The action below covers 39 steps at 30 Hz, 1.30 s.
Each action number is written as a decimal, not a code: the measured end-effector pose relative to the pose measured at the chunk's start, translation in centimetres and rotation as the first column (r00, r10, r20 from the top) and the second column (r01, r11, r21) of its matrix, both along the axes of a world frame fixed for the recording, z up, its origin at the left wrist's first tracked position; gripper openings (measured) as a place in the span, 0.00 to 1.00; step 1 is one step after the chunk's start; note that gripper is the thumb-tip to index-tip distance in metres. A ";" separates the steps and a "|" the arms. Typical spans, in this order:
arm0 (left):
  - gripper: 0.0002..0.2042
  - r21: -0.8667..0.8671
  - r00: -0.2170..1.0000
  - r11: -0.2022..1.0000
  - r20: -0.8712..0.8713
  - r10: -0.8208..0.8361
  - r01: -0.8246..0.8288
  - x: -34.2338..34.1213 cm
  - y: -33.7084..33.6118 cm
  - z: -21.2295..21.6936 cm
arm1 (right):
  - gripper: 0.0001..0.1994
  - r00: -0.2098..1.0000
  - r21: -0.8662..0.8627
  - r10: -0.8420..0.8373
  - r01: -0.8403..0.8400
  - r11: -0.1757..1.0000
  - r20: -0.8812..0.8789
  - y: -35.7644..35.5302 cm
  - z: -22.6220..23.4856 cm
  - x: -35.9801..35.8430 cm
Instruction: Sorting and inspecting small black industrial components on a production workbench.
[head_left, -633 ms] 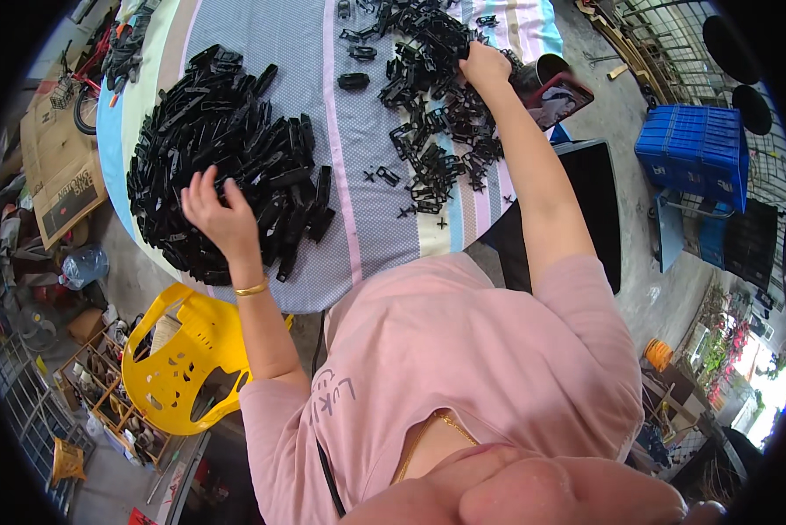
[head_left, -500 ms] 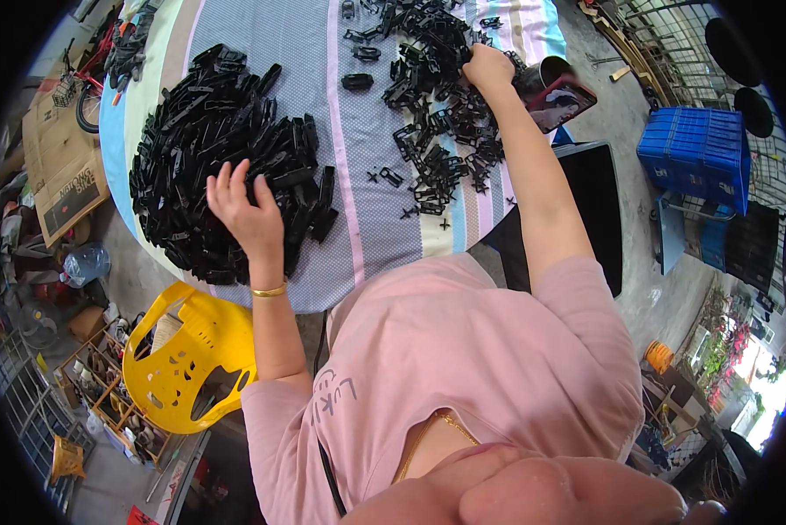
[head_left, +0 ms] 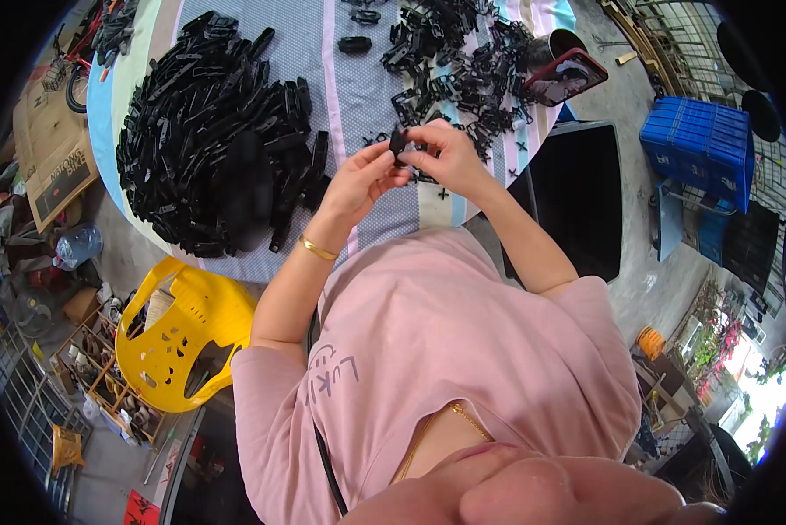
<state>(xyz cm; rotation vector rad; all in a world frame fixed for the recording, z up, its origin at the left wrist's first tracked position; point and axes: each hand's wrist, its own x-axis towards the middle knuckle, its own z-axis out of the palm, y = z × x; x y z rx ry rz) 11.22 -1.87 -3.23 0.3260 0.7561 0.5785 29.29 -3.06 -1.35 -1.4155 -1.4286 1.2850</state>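
Both my hands meet over the near middle of the table (head_left: 367,96), pinching a small black plastic part (head_left: 398,146) between them. My left hand (head_left: 362,181) grips it from the left, its fingers curled. From the right, my right hand (head_left: 445,157) holds it between thumb and fingers. To the left lies a big heap of long black plastic pieces (head_left: 209,114). Beyond my right hand spreads a looser pile of small black frame-like clips (head_left: 437,52). The finer shape of the held part is too small to tell.
A phone (head_left: 566,79) leans against a dark cup (head_left: 557,48) at the table's right edge. A yellow plastic chair (head_left: 178,341) stands at the near left. Blue crates (head_left: 698,153) are on the floor to the right. An open cardboard box (head_left: 52,171) lies far left.
My left hand has left the heap and moved right. My right hand has come back from the clip pile, and both hands now meet on a black part.
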 end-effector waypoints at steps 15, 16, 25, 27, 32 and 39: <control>0.10 0.127 0.907 0.992 -0.415 0.069 -0.017 -3.9 -3.0 -0.7 | 0.12 0.679 0.292 0.122 -0.462 0.838 0.724 0.0 -4.0 0.4; 0.11 0.160 0.890 0.987 -0.451 0.062 0.012 -4.0 -3.3 -0.8 | 0.11 0.775 0.379 0.053 -0.365 0.850 0.629 0.3 -3.5 0.1; 0.13 0.156 0.922 0.986 -0.388 0.013 0.052 -2.6 -2.6 0.2 | 0.12 0.990 0.132 0.123 -0.112 0.985 -0.073 -1.7 -0.3 -1.7; 0.13 0.139 0.941 0.989 -0.339 -0.005 0.055 -2.7 -2.6 0.3 | 0.11 0.990 0.281 0.115 -0.133 0.951 0.082 -2.1 -0.1 -2.0; 0.13 0.107 0.950 0.994 -0.312 0.027 0.007 -2.8 -3.0 0.9 | 0.10 0.975 0.367 0.081 -0.154 0.918 0.206 -2.5 -0.1 -1.8; 0.13 0.115 0.957 0.991 -0.289 -0.038 0.074 -3.0 -3.1 0.9 | 0.09 0.953 0.426 0.099 -0.218 0.878 0.285 -2.7 0.1 -2.0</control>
